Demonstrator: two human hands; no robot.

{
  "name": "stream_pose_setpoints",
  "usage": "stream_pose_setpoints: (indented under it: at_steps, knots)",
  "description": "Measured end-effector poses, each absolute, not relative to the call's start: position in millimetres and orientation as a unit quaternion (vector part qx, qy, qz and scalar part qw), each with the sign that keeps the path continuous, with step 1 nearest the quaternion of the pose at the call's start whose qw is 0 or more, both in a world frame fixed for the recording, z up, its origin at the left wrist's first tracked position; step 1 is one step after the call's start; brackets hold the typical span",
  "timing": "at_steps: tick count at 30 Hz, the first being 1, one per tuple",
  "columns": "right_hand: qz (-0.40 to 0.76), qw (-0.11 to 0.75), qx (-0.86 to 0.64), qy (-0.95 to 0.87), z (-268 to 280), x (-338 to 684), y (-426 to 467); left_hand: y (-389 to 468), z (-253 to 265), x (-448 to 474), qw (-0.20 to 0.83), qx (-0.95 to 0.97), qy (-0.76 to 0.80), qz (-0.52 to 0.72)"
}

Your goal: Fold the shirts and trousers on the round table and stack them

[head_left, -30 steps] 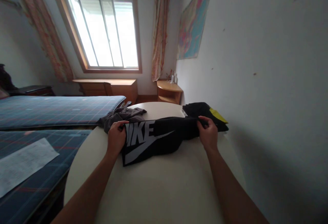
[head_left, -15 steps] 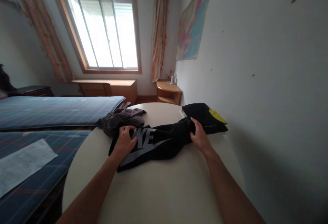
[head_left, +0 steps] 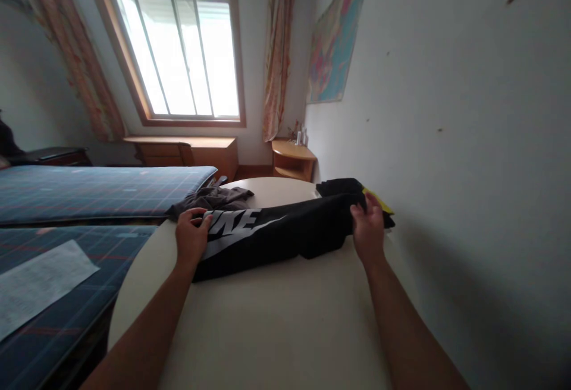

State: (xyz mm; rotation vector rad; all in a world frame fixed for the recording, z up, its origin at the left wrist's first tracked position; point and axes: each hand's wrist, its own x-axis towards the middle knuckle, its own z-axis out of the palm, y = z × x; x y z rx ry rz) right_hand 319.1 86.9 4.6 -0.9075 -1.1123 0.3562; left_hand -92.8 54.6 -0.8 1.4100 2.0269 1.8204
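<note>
A black garment (head_left: 307,223) with large grey Nike lettering is stretched sideways over the table; whether it is a shirt or trousers I cannot tell. At its left end, near the print, my left hand (head_left: 193,234) pinches the upper edge. My right hand (head_left: 369,226) grips the other end, fingers closed on the cloth. Behind the left end lies a crumpled dark grey garment (head_left: 218,197). A folded stack of black and yellow clothing (head_left: 341,185) sits beyond my right hand, which partly hides it.
The round cream table (head_left: 285,324) stands close to the white wall (head_left: 482,188) on the right. To the left are beds with blue plaid mattresses (head_left: 102,191), one bearing a white sheet of paper (head_left: 42,286). A small wooden corner shelf (head_left: 294,151) is past the table.
My hands have moved apart, the left one leftward and the right one rightward. The black garment between them is now pulled longer and flatter, its right end overlapping the folded stack.
</note>
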Motion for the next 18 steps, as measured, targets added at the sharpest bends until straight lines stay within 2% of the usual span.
stream_pose_setpoints:
  at_steps: [3,7,11,13,16,18]
  knots:
    - [0.193,0.624,-0.426,-0.626,-4,308,82,55,-3,-87,0.087,0.502,0.632,0.584]
    - [0.092,0.477,-0.52,-0.703,-18,306,79,57,-8,-80,0.109,0.546,0.625,0.548]
    - [-0.001,0.464,-0.617,-0.636,-28,318,82,53,-10,-79,0.011,0.55,0.685,0.478]
    - [-0.025,0.444,-0.668,-0.596,-32,323,82,49,-9,-80,0.001,0.532,0.73,0.429]
    - [0.01,0.325,-0.723,-0.61,-35,326,81,46,-9,-81,0.044,0.518,0.783,0.341]
    - [0.034,0.281,-0.729,-0.623,-33,325,80,47,-11,-83,0.057,0.524,0.788,0.318]
